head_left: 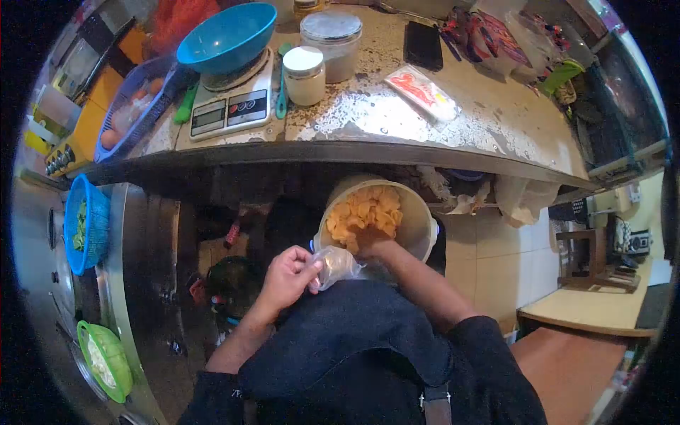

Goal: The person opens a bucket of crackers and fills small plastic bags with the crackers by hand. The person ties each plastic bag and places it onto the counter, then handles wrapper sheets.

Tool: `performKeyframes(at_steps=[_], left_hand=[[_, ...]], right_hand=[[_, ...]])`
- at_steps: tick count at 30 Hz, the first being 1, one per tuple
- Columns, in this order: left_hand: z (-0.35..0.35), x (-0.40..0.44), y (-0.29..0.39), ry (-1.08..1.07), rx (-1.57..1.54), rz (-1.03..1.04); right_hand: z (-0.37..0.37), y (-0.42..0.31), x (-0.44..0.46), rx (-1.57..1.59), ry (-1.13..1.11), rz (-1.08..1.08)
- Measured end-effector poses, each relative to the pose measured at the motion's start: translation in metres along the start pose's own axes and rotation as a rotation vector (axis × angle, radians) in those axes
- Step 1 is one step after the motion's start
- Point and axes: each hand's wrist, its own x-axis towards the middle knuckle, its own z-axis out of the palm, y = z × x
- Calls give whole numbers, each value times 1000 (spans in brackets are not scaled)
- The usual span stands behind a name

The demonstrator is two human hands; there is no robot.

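My left hand pinches the rim of a small clear plastic bag, in front of my body. Pale contents or the light through the film show inside the bag; I cannot make out which. My right hand reaches down into a deep cream bucket under the counter's edge. In the bucket lie many thin orange-yellow chips, and my right fingers are among them, in shadow and mostly hidden.
Along the counter stand a kitchen scale with a blue bowl, white-lidded jars, a printed plastic packet and a dark phone. At left are a blue basket and a green basin.
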Motion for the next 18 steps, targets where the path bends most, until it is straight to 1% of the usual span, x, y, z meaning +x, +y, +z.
performKeyframes(at_steps=[3,6,9,12,15,18], left_hand=[[-4,-2,-2,-44,-38,23],[-2,1,-6,-97,-93,24],[2,7,-2,-114,-73,31],[11,14,6,-124,-114,102],[23,25,7,-122,-113,113],[36,38,3,-149,-101,107]], right_hand=[[-1,1,-4,125,-47,-51],[-21,6,-13,51,-126,-99],[-64,8,-47,209,46,-142],[-88,24,-78,880,191,-23],[-110,30,-112,1485,202,38],[-132,32,-135,1661,223,16]])
